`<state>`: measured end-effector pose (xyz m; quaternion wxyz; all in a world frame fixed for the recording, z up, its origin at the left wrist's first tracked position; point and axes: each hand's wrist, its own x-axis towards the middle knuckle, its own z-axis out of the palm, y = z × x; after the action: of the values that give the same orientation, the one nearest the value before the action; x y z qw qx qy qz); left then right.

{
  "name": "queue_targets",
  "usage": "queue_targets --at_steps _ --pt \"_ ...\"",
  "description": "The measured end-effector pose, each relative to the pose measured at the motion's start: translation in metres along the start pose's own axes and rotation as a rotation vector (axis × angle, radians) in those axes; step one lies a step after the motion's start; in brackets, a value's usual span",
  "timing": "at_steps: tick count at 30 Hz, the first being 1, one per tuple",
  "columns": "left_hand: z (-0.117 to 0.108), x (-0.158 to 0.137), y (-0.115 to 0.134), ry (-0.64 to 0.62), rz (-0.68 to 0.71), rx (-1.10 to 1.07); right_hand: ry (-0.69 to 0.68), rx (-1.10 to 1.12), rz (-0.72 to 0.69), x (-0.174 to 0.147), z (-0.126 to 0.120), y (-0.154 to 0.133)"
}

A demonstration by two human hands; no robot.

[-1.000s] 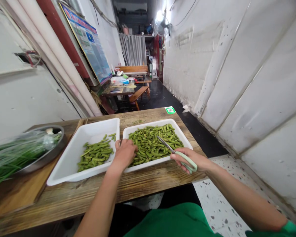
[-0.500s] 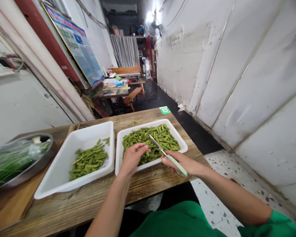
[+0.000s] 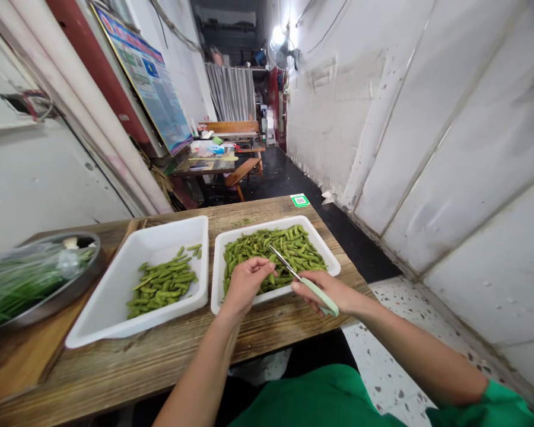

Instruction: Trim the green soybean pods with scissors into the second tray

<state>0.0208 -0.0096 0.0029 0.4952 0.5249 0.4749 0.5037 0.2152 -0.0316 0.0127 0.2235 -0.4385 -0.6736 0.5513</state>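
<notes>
My right hand (image 3: 318, 290) is closed around the pale green handles of a pair of scissors (image 3: 314, 289), whose metal blades point up and left over the heaped pods. Just left of the blades, my left hand (image 3: 248, 283) pinches a green edamame pod (image 3: 273, 267) between thumb and fingertips. Both hands hover over the near side of a white tray (image 3: 333, 265) full of edamame pods (image 3: 289, 240). To its left stands a deeper white tub (image 3: 102, 308) with a smaller pile of pods (image 3: 162, 284) in it.
A metal bowl (image 3: 40, 308) with bagged green stalks (image 3: 22, 290) sits at the left on a wooden board (image 3: 31, 367). A green code card (image 3: 299, 200) lies at the wooden table's far corner. Beyond are another table (image 3: 204, 165) and a bench (image 3: 244, 172).
The view has shifted slightly, moving the scene a little rightward. My left hand keeps its pinch near the scissor blades, and its fingers have turned slightly. My right hand is almost unchanged.
</notes>
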Motion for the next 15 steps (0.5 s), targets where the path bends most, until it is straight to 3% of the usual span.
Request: queue_targets --at_steps 9,15 --pt "-0.0049 -0.0021 -0.0007 -0.039 -0.001 0.043 -0.048 0.068 0.040 0.0005 0.0035 -0.0060" --pt "-0.0045 -0.0025 0.0000 -0.071 -0.050 0.039 -0.011 0.043 0.104 -0.0001 0.0030 -0.0067"
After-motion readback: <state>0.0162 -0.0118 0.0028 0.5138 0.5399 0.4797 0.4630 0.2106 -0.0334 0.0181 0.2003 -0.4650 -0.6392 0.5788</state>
